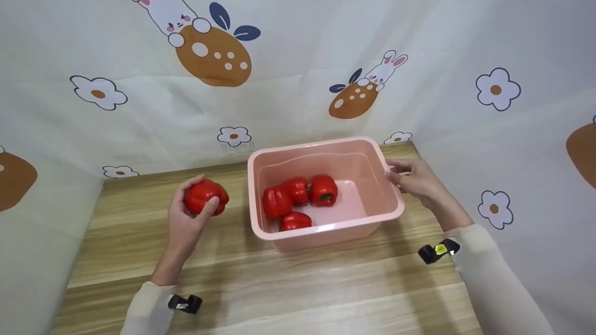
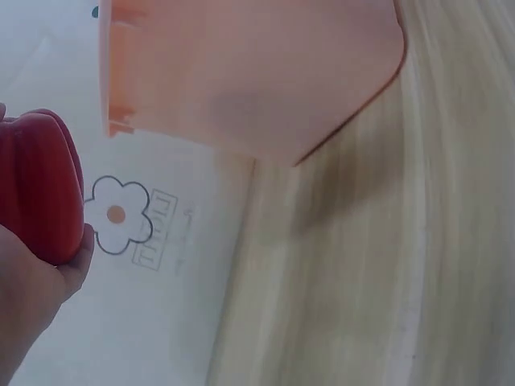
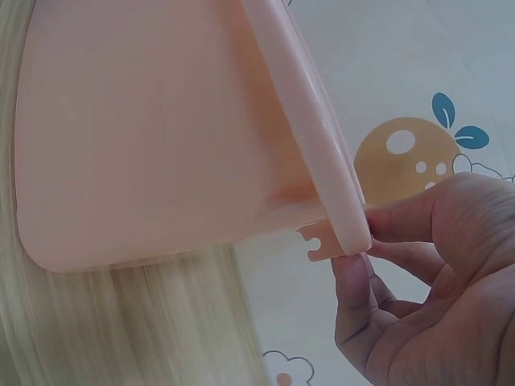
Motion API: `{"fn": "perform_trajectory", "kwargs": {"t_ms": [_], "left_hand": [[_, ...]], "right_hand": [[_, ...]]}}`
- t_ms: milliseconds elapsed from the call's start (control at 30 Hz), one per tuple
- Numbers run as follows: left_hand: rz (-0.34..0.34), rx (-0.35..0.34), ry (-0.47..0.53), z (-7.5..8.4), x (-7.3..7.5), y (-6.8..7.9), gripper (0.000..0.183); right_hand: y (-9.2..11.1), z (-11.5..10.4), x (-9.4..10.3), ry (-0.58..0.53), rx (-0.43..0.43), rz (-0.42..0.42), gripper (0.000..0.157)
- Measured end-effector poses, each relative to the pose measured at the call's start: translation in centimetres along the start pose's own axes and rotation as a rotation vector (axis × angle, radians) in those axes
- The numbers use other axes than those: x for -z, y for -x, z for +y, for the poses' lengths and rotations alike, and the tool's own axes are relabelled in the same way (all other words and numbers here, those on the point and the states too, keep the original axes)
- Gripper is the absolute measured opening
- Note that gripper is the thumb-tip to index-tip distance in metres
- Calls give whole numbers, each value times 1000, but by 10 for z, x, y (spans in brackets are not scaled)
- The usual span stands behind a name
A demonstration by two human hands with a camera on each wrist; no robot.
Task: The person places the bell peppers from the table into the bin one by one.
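My left hand (image 1: 186, 221) grips a red bell pepper (image 1: 205, 196) above the wooden table, to the left of a pink plastic tub (image 1: 370, 218). In the left wrist view the same pepper (image 2: 40, 197) fills the left edge, with the tub's outer wall (image 2: 241, 72) beyond it. Several more red peppers (image 1: 298, 199) lie inside the tub. My right hand (image 1: 412, 179) pinches the tub's right rim. The right wrist view shows its fingers (image 3: 358, 297) and thumb curled round that rim (image 3: 322, 169).
The wooden table (image 1: 298, 288) is boxed in by a white cloth backdrop (image 1: 139, 116) printed with flowers and rabbits at the back and both sides. A small black camera is strapped to each wrist (image 1: 185, 303).
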State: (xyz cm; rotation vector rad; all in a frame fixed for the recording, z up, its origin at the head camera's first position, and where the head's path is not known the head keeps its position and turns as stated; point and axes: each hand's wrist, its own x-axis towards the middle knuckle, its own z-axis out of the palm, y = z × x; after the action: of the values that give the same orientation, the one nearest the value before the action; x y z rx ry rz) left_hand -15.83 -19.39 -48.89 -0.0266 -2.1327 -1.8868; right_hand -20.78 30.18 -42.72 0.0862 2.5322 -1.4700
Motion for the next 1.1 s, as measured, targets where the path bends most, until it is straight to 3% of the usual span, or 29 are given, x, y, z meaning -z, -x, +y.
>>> {"fn": "perform_trajectory", "kwargs": {"t_ms": [433,700,1100], "left_hand": [[-62,-50,50,20,-19,-13,58],[-101,-85,41,30,-32,-20,58],[-177,-168,24,46,-60,-30,59]], "right_hand": [[0,1,-1,-32,3,-5,50],[1,-5,1,26,20,1,49],[1,-3,-1,28,34,8,48]]}}
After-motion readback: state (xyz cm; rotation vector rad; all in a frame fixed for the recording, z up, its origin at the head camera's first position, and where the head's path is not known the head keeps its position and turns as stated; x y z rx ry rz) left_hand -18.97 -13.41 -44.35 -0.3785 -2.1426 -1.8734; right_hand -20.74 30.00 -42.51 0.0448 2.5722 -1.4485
